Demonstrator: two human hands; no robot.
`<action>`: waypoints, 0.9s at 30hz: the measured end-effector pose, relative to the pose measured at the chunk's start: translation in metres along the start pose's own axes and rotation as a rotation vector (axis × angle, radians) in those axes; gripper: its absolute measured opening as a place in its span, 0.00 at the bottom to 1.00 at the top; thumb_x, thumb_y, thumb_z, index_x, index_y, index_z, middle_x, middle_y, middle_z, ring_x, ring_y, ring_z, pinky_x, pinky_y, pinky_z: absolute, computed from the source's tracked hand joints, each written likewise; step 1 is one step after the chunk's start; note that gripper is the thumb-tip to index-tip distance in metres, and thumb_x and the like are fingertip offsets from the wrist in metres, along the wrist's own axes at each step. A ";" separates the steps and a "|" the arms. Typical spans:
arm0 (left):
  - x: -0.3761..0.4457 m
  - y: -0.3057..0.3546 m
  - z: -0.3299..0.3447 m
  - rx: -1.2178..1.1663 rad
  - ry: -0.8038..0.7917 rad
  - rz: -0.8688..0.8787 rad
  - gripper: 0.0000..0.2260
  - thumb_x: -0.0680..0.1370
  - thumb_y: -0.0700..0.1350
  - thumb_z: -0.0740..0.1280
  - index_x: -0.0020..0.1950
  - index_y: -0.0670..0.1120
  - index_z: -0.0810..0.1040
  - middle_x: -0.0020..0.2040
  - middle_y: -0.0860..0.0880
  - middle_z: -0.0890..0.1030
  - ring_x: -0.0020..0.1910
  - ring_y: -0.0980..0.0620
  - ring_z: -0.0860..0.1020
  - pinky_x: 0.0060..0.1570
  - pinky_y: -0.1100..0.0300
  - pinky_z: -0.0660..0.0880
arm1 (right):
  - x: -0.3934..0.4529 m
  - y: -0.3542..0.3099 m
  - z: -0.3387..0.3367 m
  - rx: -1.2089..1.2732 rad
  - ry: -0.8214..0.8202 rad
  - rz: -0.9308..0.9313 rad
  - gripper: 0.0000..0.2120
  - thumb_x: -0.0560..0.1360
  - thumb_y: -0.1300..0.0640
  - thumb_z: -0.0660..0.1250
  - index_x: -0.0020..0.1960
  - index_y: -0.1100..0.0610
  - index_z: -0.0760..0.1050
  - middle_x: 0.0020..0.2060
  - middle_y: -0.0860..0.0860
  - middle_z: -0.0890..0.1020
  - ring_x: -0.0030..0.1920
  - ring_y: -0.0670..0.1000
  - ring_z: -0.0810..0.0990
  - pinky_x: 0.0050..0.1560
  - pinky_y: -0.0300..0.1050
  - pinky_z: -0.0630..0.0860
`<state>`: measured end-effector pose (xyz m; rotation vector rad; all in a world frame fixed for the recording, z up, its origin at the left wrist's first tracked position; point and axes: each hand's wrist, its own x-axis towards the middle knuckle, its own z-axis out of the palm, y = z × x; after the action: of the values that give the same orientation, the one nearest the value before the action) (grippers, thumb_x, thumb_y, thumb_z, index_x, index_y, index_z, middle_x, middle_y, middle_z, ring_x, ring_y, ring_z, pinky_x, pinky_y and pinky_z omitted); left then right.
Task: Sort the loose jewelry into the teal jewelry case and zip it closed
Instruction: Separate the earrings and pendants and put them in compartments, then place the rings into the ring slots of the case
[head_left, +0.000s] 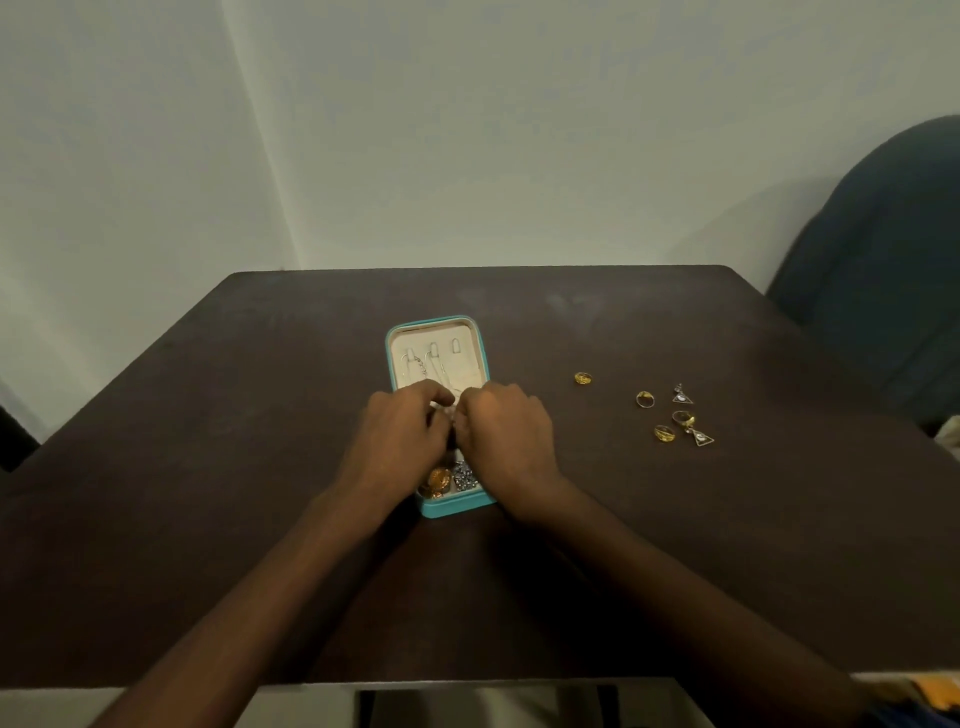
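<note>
From the head camera, both hands meet over the middle of the open teal jewelry case, which lies flat on a dark brown table. The left hand and the right hand have their fingers curled inward and their fingertips close together above the case's hinge line; something small and pale shows between them, but whether either hand pinches it cannot be told, since the knuckles hide the fingertips. Just beyond the hands, the cream lid panel of the case carries small hooks with a silver chain hanging from one. Just nearer than the hands, between the two wrists, the tray half of the case shows a gold piece in one compartment and a cluster of silver pieces in the compartment beside it. Well to the right of the right hand, loose jewelry lies on the table: a gold ring closest to the hands, then farther right another gold ring, a triangular earring, a third gold ring, a fourth gold ring and a second triangular earring. A dark blue chair stands past the table's far right corner, against a pale wall.
</note>
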<state>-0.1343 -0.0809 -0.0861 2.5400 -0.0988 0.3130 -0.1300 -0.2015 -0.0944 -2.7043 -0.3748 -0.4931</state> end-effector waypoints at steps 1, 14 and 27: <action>-0.001 0.002 0.000 0.005 0.002 0.001 0.11 0.77 0.45 0.62 0.58 0.49 0.78 0.54 0.46 0.83 0.48 0.52 0.82 0.40 0.66 0.75 | 0.000 0.000 -0.001 -0.001 -0.004 -0.011 0.09 0.78 0.54 0.61 0.51 0.57 0.76 0.50 0.55 0.80 0.49 0.54 0.77 0.46 0.46 0.69; -0.005 0.081 0.014 0.004 -0.013 0.215 0.09 0.77 0.46 0.66 0.55 0.47 0.80 0.51 0.50 0.83 0.47 0.52 0.80 0.47 0.61 0.72 | -0.040 0.116 -0.068 0.111 0.004 0.220 0.08 0.73 0.52 0.67 0.44 0.55 0.81 0.42 0.52 0.84 0.45 0.54 0.80 0.44 0.48 0.76; 0.028 0.148 0.119 0.034 -0.121 0.251 0.08 0.77 0.43 0.65 0.55 0.46 0.80 0.52 0.46 0.80 0.53 0.47 0.77 0.51 0.57 0.72 | -0.047 0.229 -0.091 0.143 -0.029 0.335 0.08 0.76 0.56 0.64 0.51 0.54 0.81 0.50 0.50 0.83 0.50 0.51 0.79 0.51 0.44 0.74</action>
<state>-0.1035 -0.2701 -0.0964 2.5809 -0.4653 0.2594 -0.1261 -0.4521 -0.1022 -2.5650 0.0381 -0.3173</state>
